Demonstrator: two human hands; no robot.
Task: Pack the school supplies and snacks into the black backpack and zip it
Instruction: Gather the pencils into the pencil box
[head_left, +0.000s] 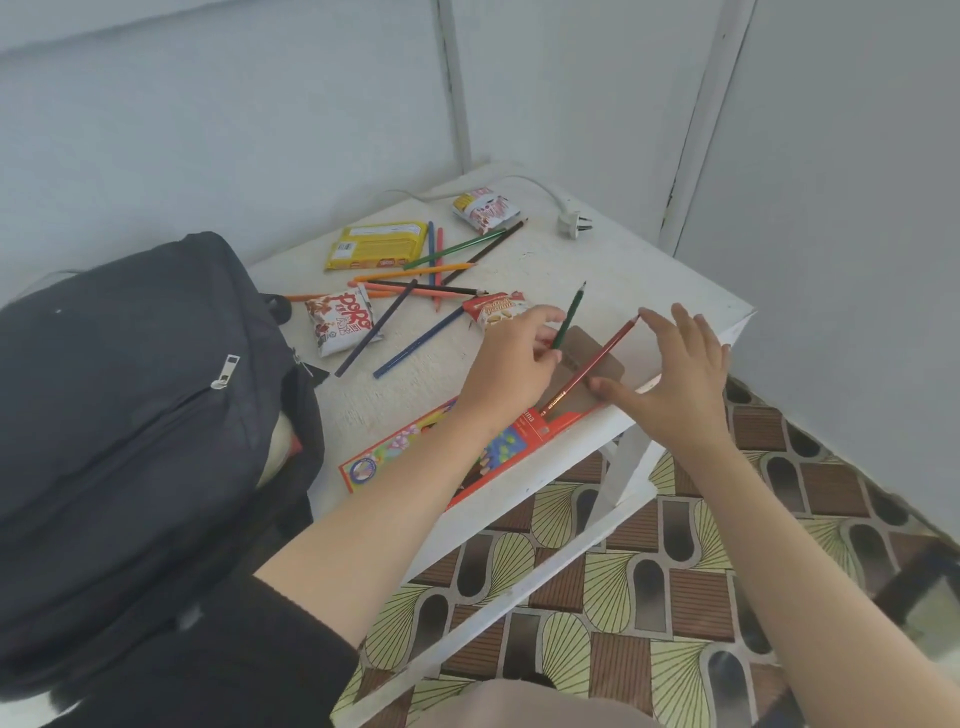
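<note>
The black backpack (130, 415) stands at the left against the white table (623, 260), its zipper partly open. A colourful pencil box (415, 452) lies at the table's near edge with its brown flap open. A red pencil (597, 361) sticks halfway out of the box. My right hand (675, 379) touches the red pencil's tip with a straight finger, thumb beside its shaft. My left hand (514, 358) pinches a green pencil (573, 312) over the box. Several loose coloured pencils (431, 275) lie in the middle of the table.
Snack packets lie on the table: a yellow one (374, 247), a white and red one (485, 210), a white Popo one (340, 322) and a small red one (496, 309). A white plug (574, 221) with cable lies at the far corner. Patterned floor lies to the right.
</note>
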